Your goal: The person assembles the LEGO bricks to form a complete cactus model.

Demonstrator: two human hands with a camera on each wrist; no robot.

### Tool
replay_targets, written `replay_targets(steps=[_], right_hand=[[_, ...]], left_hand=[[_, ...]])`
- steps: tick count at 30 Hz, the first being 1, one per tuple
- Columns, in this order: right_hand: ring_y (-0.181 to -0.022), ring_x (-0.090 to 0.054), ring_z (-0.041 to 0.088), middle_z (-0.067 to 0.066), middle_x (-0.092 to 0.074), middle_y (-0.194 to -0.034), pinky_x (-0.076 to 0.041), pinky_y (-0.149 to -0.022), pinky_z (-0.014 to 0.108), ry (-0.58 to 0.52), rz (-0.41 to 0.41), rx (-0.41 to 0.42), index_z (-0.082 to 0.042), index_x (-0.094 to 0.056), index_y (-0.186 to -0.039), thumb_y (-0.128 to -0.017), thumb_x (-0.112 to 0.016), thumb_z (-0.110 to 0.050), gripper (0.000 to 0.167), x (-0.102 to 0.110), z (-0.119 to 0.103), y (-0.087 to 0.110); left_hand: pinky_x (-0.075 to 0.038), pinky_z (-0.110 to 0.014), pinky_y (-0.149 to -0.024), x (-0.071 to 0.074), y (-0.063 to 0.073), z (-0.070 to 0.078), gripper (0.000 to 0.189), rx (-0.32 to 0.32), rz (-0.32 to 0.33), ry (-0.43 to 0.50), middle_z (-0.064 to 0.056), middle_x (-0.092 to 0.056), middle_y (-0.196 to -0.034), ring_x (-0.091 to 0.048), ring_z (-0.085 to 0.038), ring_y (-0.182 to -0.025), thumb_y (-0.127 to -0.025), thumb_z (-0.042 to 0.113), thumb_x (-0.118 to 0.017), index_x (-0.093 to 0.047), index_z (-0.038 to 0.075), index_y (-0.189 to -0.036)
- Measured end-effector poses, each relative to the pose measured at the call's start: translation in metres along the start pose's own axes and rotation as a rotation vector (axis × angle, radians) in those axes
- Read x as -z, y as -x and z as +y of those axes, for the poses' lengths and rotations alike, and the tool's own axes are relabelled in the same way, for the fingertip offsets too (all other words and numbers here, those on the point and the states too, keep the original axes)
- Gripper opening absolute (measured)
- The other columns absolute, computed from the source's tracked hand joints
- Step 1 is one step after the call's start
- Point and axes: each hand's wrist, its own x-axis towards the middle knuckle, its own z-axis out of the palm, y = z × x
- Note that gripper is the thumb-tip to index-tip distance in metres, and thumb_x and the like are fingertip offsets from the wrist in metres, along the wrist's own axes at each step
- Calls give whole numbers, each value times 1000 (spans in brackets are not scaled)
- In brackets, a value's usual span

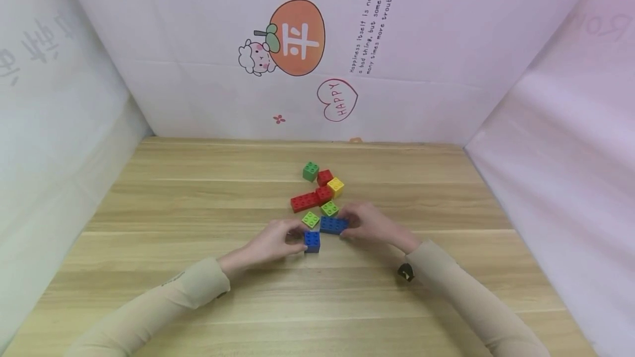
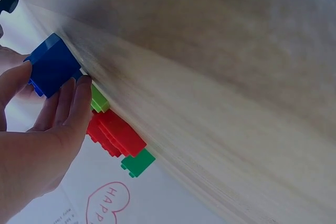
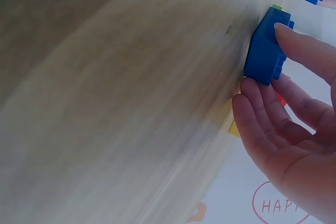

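My left hand (image 1: 274, 240) pinches a small square blue brick (image 1: 312, 242) between thumb and fingers; the left wrist view shows the same blue brick (image 2: 54, 65) tipped between them. To its right, my right hand (image 1: 371, 226) holds a longer dark blue brick (image 1: 333, 225) at its right end. In the right wrist view the thumb lies on one side of this long brick (image 3: 266, 45), fingers on the other. The two blue bricks are close together but apart. Just beyond them lie two flat lime green bricks, one (image 1: 310, 220) near the left fingers, the other (image 1: 329, 209) behind the long brick.
Farther back sit a long red brick (image 1: 304, 201), two small red bricks, one (image 1: 324, 194) beside it and one (image 1: 324, 177) behind, a yellow brick (image 1: 335, 187) and a green brick (image 1: 311, 171). White printed cloth (image 1: 208, 92) walls the wooden table (image 1: 198, 203) at the back and sides.
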Motion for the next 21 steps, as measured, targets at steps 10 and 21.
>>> replay_targets(steps=[10, 21], right_hand=[[-102, -67, 16, 5, -73, -113, -59, -90, 34, -1, 30, 25, -10, -69, -115, -84, -78, -18, 33, 1, -2, 6], [-104, -68, 15, 2, -72, -116, -60, -91, 32, -78, 42, -18, -14, -68, -117, -86, -76, -17, 32, 7, -4, 13]], left_hand=[[-55, -42, -101, 0, 0, 0, 36, -4, 1, -3, -8, -70, -124, -65, -23, -116, -89, 16, -72, -65, 8, -123], [-55, -43, -100, 0, 0, 0, 37, -5, 2, -12, -10, -70, -124, -66, -23, -115, -89, 16, -72, -65, 6, -123]])
